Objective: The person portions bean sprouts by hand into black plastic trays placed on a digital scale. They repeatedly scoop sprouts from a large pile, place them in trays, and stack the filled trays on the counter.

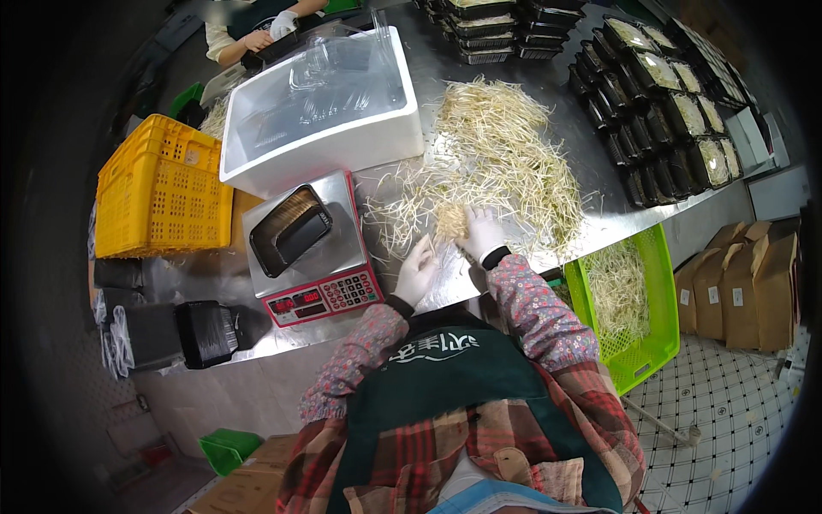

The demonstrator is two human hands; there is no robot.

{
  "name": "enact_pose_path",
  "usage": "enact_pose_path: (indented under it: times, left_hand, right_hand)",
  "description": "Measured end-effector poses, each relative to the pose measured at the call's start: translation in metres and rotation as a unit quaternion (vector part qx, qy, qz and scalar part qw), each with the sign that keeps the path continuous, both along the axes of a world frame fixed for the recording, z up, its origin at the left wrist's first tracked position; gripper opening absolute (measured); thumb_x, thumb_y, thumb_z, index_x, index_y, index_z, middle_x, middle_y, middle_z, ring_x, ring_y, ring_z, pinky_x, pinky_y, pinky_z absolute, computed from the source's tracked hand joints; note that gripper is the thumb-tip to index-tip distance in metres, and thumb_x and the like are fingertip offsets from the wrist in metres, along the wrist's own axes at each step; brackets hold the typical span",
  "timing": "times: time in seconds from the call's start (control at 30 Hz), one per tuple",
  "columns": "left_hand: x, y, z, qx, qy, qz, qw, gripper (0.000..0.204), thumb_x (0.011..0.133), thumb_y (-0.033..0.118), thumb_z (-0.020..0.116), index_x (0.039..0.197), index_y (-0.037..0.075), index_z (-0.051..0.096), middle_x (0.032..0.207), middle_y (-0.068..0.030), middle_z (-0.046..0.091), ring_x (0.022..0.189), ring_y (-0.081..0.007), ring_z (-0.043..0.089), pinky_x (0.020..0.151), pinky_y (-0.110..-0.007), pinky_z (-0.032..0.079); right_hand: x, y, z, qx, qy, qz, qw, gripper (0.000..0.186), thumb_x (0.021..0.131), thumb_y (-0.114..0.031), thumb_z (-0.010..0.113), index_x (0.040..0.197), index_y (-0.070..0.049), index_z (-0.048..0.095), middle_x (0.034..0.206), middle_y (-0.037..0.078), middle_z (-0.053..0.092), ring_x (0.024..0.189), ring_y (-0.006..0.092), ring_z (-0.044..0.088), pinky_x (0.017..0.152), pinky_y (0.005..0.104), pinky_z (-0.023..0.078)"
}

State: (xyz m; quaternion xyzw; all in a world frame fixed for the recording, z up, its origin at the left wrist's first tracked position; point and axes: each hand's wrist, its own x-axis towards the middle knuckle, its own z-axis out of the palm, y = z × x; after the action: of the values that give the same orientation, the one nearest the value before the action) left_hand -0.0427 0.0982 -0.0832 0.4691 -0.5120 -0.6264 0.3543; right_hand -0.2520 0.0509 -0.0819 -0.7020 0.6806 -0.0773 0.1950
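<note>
White gloves cover both of my hands at the near edge of a steel table. My right hand [482, 233] curls against a small bunch of bean sprouts [450, 221], pressing its right side. To the left of that bunch, my left hand [418, 272] has its fingers stretched out beside it and holds nothing that I can see. Beyond my hands spreads a loose heap of bean sprouts [505, 146]. Left of my left hand, a red-rimmed digital scale [347, 257] carries a black plastic tray [291, 230], tilted in view; nothing shows inside it.
A white foam box [325, 141] with clear plastic lids stands behind the scale, a yellow crate [163, 188] to its left. Stacked black trays [676, 120] of sprouts fill the right. A green crate [659, 343] hangs near the right edge. Another person's hands [272, 32] work across the table.
</note>
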Motion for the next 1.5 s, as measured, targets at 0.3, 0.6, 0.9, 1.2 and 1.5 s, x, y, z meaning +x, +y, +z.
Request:
enact_pose_path:
  times: [0.3, 0.6, 0.9, 1.2, 1.5]
  left_hand:
    - [0.189, -0.002, 0.125, -0.387, -0.328, 0.420, 0.752, 0.033, 0.092, 0.001, 0.060, 0.125, 0.002, 0.060, 0.135, -0.0130, 0.053, 0.124, -0.0232, 0.052, 0.099, -0.033, 0.044]
    - [0.274, -0.040, 0.069, -0.041, -0.121, 0.380, 0.916, 0.051, 0.090, 0.013, 0.065, 0.137, -0.001, 0.050, 0.089, -0.0016, 0.065, 0.056, -0.0051, 0.051, 0.039, -0.022, 0.038]
    - [0.221, -0.017, 0.112, -0.140, -0.197, 0.314, 0.918, 0.045, 0.082, -0.002, 0.055, 0.127, 0.000, 0.061, 0.088, -0.0048, 0.070, 0.069, -0.0050, 0.059, 0.061, -0.023, 0.048]
    - [0.254, -0.010, 0.104, -0.010, -0.115, 0.372, 0.921, 0.039, 0.086, 0.005, 0.055, 0.125, 0.002, 0.062, 0.076, -0.0025, 0.064, 0.048, -0.0066, 0.053, 0.042, -0.025, 0.043]
    - [0.291, 0.010, 0.098, -0.073, -0.065, 0.458, 0.884, 0.043, 0.101, 0.024, 0.053, 0.136, -0.001, 0.052, 0.117, -0.0082, 0.067, 0.070, -0.0072, 0.062, 0.049, -0.017, 0.045]
  right_hand:
    - [-0.055, -0.006, 0.033, 0.059, -0.641, -0.195, 0.740, 0.041, 0.082, -0.012, 0.076, 0.119, 0.001, 0.063, 0.110, 0.009, 0.069, 0.098, 0.0176, 0.066, 0.088, 0.0312, 0.053]
    - [-0.015, -0.019, 0.056, 0.138, -0.837, -0.137, 0.511, 0.050, 0.089, -0.013, 0.067, 0.134, -0.001, 0.050, 0.121, 0.011, 0.064, 0.108, 0.0230, 0.064, 0.093, 0.0400, 0.055]
    - [0.159, -0.058, 0.181, 0.119, -0.690, 0.133, 0.702, 0.049, 0.083, -0.004, 0.074, 0.128, -0.001, 0.055, 0.110, 0.007, 0.067, 0.098, 0.0139, 0.065, 0.086, 0.0288, 0.054]
    - [0.192, -0.070, 0.166, -0.016, -0.417, 0.241, 0.876, 0.058, 0.083, -0.016, 0.076, 0.135, -0.005, 0.056, 0.132, 0.013, 0.061, 0.123, 0.0214, 0.056, 0.105, 0.0335, 0.042]
    - [0.117, -0.049, -0.007, -0.219, -0.041, -0.069, 0.972, 0.076, 0.085, -0.049, 0.065, 0.146, -0.012, 0.038, 0.151, 0.021, 0.035, 0.142, 0.0373, 0.029, 0.113, 0.0593, 0.020]
